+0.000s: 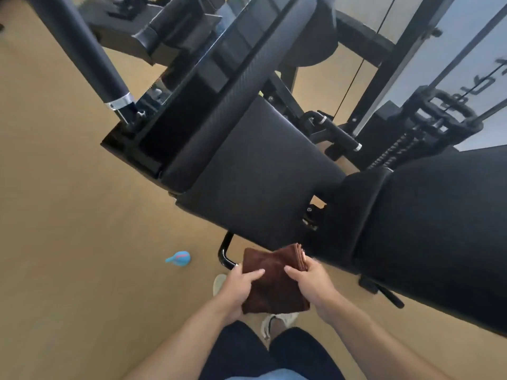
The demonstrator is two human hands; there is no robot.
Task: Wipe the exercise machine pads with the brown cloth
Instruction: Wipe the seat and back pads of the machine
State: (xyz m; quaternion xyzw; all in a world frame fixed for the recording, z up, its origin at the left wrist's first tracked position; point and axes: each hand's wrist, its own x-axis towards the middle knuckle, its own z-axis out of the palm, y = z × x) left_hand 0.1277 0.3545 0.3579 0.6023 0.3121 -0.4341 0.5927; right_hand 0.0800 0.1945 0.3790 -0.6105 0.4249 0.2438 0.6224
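Observation:
A folded brown cloth (274,281) is held between both hands in front of my body, just below the near edge of the black seat pad (255,174). My left hand (238,290) grips its left side with the thumb lying on top. My right hand (310,281) holds the right side at the stacked folded edges. A long black back pad (439,229) stretches away to the right of the seat pad. A narrower black pad (247,75) rises up behind the seat. The cloth touches none of the pads.
A black padded roller bar (87,50) angles down at the upper left. The machine's frame, cables and a handle (337,133) stand at the right. A small blue object (179,258) lies on the tan floor to my left. My shoes are below the cloth.

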